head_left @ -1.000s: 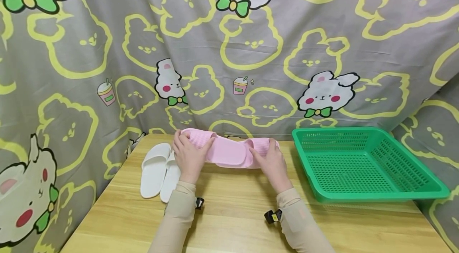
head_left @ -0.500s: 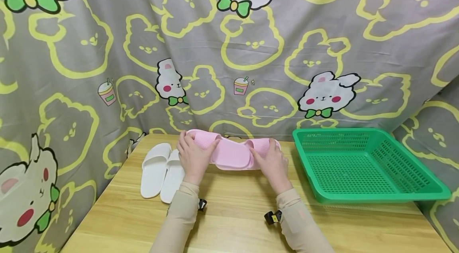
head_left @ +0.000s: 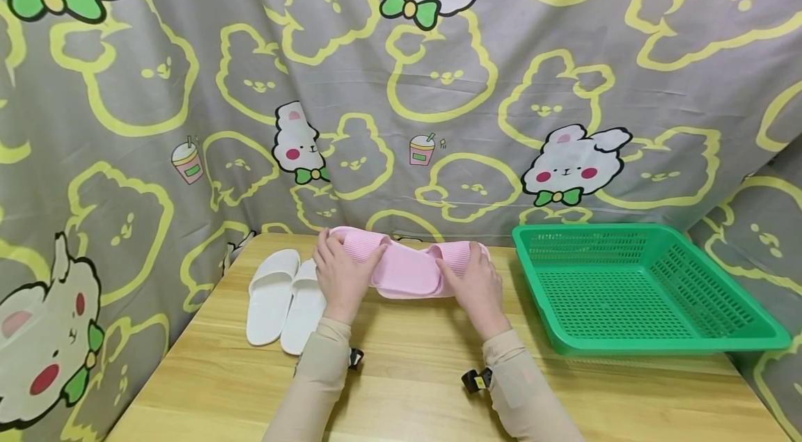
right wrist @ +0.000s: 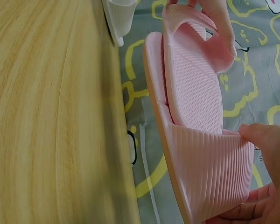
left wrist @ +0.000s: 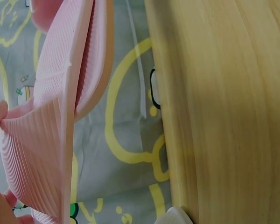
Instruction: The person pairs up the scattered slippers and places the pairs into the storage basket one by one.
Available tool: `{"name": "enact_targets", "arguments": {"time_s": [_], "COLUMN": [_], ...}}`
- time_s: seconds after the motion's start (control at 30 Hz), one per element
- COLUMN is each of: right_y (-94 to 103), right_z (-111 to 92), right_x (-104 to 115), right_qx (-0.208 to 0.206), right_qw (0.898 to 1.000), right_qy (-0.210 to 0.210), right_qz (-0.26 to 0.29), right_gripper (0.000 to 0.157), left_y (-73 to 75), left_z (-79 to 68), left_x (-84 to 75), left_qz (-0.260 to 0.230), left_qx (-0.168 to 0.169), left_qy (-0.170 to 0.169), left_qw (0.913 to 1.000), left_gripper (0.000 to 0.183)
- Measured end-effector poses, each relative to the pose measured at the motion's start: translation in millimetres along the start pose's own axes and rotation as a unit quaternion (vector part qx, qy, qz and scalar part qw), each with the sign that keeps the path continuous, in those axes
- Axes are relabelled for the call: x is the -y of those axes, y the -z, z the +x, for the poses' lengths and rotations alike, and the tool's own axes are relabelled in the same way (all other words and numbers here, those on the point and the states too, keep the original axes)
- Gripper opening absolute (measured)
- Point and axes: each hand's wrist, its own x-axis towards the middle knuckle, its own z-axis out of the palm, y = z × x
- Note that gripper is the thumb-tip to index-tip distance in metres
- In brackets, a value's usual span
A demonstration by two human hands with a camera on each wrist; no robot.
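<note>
- Your left hand (head_left: 343, 278) grasps one pink slipper (head_left: 404, 268) by its ribbed strap, thumb at the strap's inner edge.
- Your right hand (head_left: 477, 287) grasps the other pink slipper (head_left: 456, 257) the same way, thumb on the strap's edge and fingers wrapped around the outside.
- Both pink slippers run between your two hands, raised above the worktop (head_left: 413, 400); their heel ends overlap, with the one from your left hand lying over the other.
- Just left of your left hand, a pair of white slippers (head_left: 272, 299) rests side by side on the worktop, one partly hidden behind that hand.
- To the right of your right hand and apart from it sits a green perforated plastic basket (head_left: 664, 343).
- Beyond both hands hangs a grey curtain (head_left: 464, 108) printed with cartoon rabbits and yellow outlines.
</note>
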Motion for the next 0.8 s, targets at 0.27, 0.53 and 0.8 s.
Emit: {"name": "enact_targets", "arguments": {"time_s": [0.27,0.53,0.8], "right_y": [-0.3,0.9,1.4], "right_z": [-0.3,-1.1,-1.5], "right_x": [-0.6,-0.3,2.1], "right_qx": [-0.003,0.010,0.002], "right_qw": [1.000,1.000,1.000], "right_qy": [0.002,-0.009,-0.002], "right_qz": [-0.002,-0.004,-0.009], "right_gripper": [0.087,0.088,0.084], "left_y": [-2.6,-2.7,-1.0], "left_z": [-3.2,-5.2,-5.2], "left_x": [-2.3,-4.6,-4.5], "left_qz": [0.000,0.007,0.024], "left_qx": [0.010,0.030,0.051], "left_qy": [0.004,0.016,0.040], "left_qw": [0.9999,0.9994,0.9976], "left_gripper": [0.090,0.091,0.093]}}
